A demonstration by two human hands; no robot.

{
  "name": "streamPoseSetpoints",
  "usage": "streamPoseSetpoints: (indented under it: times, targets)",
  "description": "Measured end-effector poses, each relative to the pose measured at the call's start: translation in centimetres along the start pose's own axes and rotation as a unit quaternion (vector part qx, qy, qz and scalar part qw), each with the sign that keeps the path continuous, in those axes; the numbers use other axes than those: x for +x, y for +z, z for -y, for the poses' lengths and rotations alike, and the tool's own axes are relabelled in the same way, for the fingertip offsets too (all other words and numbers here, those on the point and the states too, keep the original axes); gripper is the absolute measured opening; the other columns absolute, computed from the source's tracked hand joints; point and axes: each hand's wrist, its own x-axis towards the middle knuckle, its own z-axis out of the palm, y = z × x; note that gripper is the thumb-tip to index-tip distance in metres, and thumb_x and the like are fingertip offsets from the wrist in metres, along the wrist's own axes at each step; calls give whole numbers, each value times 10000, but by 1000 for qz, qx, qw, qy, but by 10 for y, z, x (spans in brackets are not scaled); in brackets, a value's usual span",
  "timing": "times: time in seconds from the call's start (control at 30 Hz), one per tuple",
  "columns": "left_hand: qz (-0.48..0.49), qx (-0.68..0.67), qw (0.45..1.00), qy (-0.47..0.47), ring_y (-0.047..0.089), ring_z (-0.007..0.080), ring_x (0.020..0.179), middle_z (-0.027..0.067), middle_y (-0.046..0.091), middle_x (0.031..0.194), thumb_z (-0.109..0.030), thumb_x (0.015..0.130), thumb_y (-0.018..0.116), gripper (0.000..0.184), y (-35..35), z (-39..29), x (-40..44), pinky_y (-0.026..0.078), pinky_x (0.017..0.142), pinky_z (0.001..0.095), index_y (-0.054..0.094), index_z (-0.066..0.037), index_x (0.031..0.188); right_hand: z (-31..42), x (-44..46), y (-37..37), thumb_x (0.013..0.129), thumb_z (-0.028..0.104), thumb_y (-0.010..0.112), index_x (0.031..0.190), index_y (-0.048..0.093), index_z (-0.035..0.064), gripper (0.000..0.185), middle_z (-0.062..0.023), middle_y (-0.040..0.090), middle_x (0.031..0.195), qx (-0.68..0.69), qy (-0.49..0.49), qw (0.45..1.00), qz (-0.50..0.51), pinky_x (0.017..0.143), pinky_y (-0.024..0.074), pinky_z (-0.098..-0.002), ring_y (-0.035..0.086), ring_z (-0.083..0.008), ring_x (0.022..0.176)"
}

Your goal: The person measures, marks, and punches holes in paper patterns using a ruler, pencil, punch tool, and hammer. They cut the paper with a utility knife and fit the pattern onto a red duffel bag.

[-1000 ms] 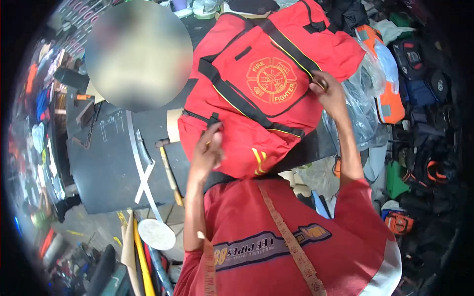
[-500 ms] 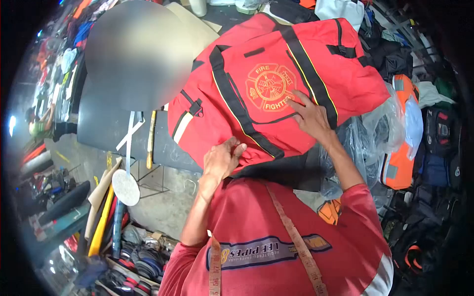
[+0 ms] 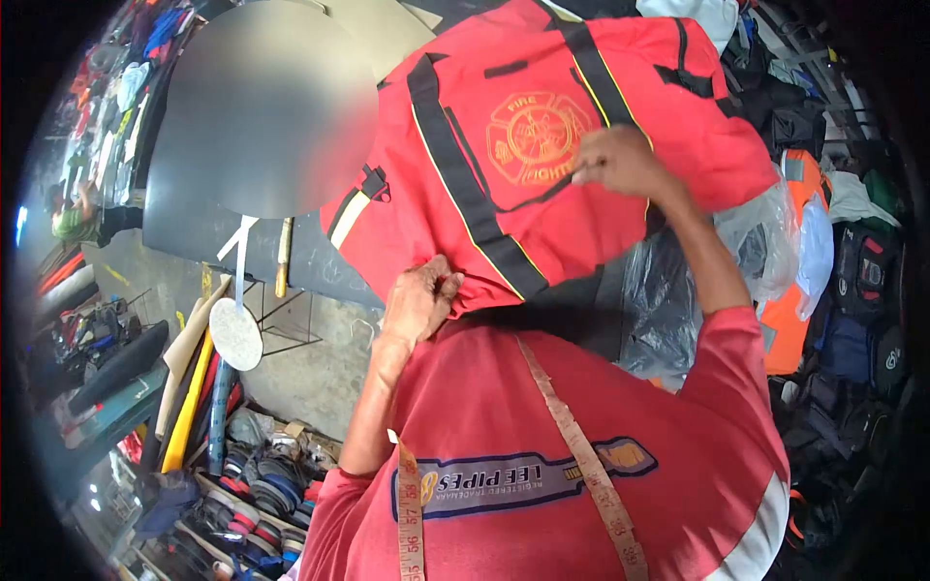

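Red bag [image 3: 465, 107] lies under the right hand [image 3: 620, 163], fingers seemingly together; left hand [image 3: 420, 298] clamps its near edge.

Left hand [image 3: 418, 300] pinched, fingers curled; right hand [image 3: 623, 162] farther forward, blurred.

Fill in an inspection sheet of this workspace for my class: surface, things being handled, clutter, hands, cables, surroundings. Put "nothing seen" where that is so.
Surface: dark tabletop, partly hidden by the bag and a blurred patch.
Things handled: red bag with black straps; its emblem is partly covered.
Clutter: wooden handle near the table edge; clear plastic right of the bag.
Hands: left hand grips the bag's near edge; right hand is over the emblem, blurred, contact unclear.
Cables: nothing seen.
Surroundings: concrete floor; yellow roll lower left; dark bags at right.
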Motion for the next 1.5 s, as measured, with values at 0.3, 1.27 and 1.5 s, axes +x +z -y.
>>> streamPoseSetpoints:
  times: [0.3, 1.27, 1.5]
  targets:
    - [-1, 95, 995, 24, 732, 434, 891, 222, 736, 893, -297, 986, 718, 245, -22, -29, 6, 559, 764, 516, 697, -53, 988, 1, 40, -53, 780, 165, 868, 817, 642, -54, 317, -141, 529, 692, 46, 58, 987, 145, 639, 398, -420, 515, -215, 653]
    - [100, -322, 935, 112, 709, 160, 1003, 72, 799, 1057, -25, 1002, 546, 274, 2, -91, 220, 545, 970, 306, 816, -26, 1053, 94, -37, 120, 1007, 237, 734, 759, 556, 2, 385, -90, 496, 564, 264, 344, 854, -287, 521, 355, -406, 411, -128, 528]
    - [-108, -314, 933, 139, 656, 154, 859, 21, 735, 962, -211, 1010, 702, 179, -210, -71, 317, 526, 835, 315, 760, -59, 1084, 127, -72, 118, 1034, 273, 719, 761, 619, 27, 381, -23, 618, 589, 332, 383, 825, -251, 522, 400, -295, 539, -56, 543]
